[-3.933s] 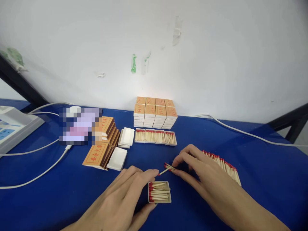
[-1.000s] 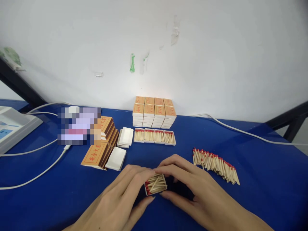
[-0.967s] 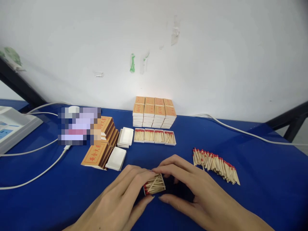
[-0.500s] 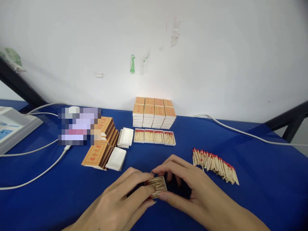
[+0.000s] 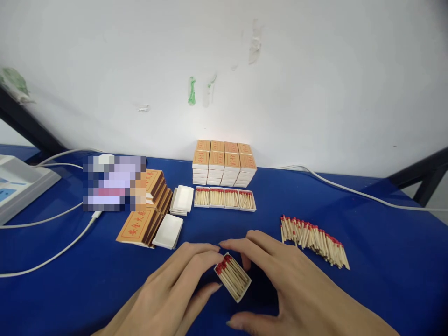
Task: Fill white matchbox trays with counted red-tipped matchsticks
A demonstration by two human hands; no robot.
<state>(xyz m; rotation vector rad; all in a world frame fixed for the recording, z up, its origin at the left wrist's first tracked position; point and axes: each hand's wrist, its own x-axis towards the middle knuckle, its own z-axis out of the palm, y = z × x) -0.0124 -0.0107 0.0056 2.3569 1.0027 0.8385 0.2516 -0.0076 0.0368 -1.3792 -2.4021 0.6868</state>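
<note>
A small white tray of red-tipped matches (image 5: 233, 277) lies tilted between my two hands, its match heads toward the upper left. My left hand (image 5: 178, 284) has its fingertips and thumb on the tray's left side, gripping it. My right hand (image 5: 283, 275) is spread around the tray's right side, thumb well below and index finger above, with nothing between them. Loose matches (image 5: 313, 238) lie in a heap to the right. Four filled trays (image 5: 224, 199) stand in a row beyond my hands.
Stacked orange matchboxes (image 5: 224, 163) stand against the wall. At the left are flattened orange sleeves (image 5: 138, 226), white trays (image 5: 169, 231), a blurred phone (image 5: 115, 179), a white device (image 5: 21, 184) and cables. Another cable (image 5: 350, 192) runs along the right rear.
The tray has turned so that it points diagonally, and its matches now show lined up. My right thumb has come away from it, and my left fingers have drawn back from over the matches.
</note>
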